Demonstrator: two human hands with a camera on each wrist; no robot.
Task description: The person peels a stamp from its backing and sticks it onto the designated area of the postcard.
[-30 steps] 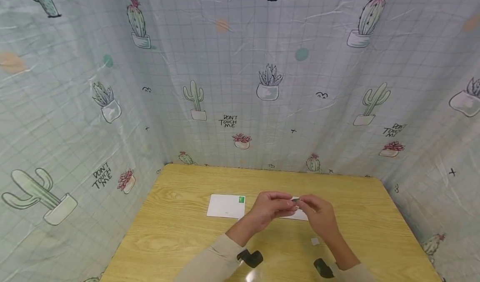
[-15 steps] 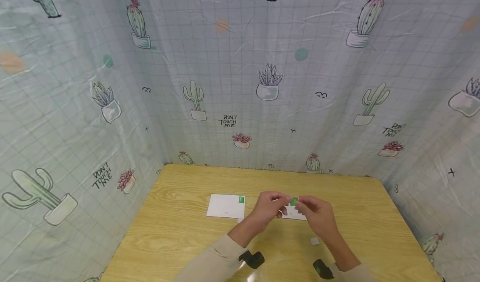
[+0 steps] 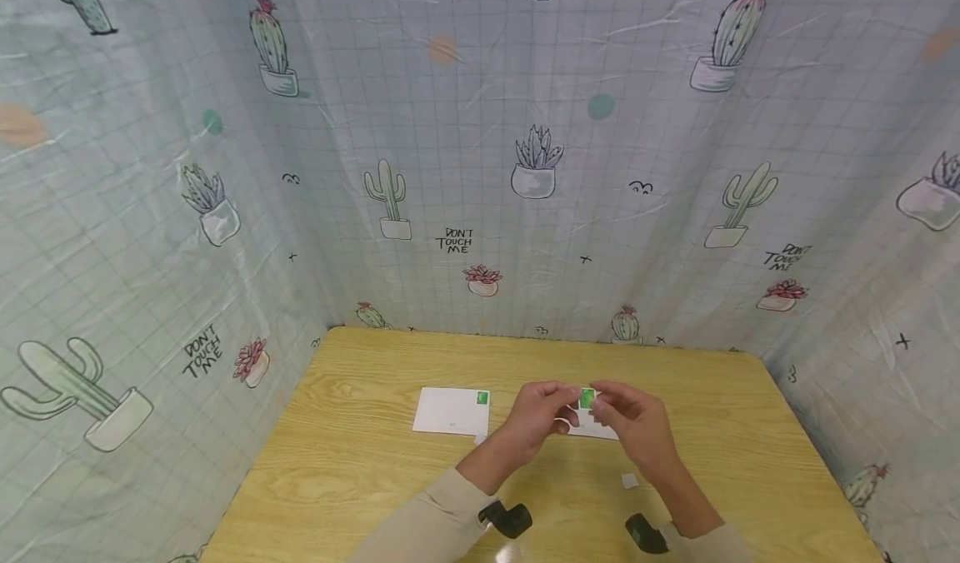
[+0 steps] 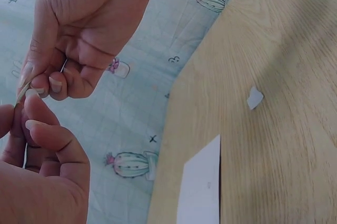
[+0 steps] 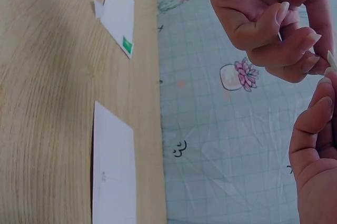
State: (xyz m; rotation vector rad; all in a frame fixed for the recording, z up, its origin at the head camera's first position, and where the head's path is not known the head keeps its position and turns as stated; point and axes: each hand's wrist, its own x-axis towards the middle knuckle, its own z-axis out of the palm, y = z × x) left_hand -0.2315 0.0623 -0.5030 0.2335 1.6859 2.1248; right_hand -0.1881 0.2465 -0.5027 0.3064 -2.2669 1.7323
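Note:
In the head view my left hand (image 3: 534, 413) and right hand (image 3: 639, 425) meet over the table and pinch a small green postage stamp (image 3: 587, 398) between their fingertips, one hand at each side. Its green face with a pale border is turned toward the head camera. Both wrist views show the stamp edge-on, as a thin pale sliver (image 4: 22, 92). Below the hands lies a white envelope (image 3: 596, 427), partly hidden by them in the head view. Left of it lies another white envelope (image 3: 450, 411) with a green stamp (image 3: 482, 397) at its upper right corner.
One white paper scrap (image 3: 629, 481) lies on the wooden table (image 3: 360, 480) near the right forearm. Another scrap (image 3: 481, 440) sits at the left envelope's lower right corner. A cactus-print curtain (image 3: 450, 130) stands behind the table and along its sides.
The stamp, dark and tilted a second ago, has turned so its green face shows. Both hands stay at nearly the same spot, with small finger shifts.

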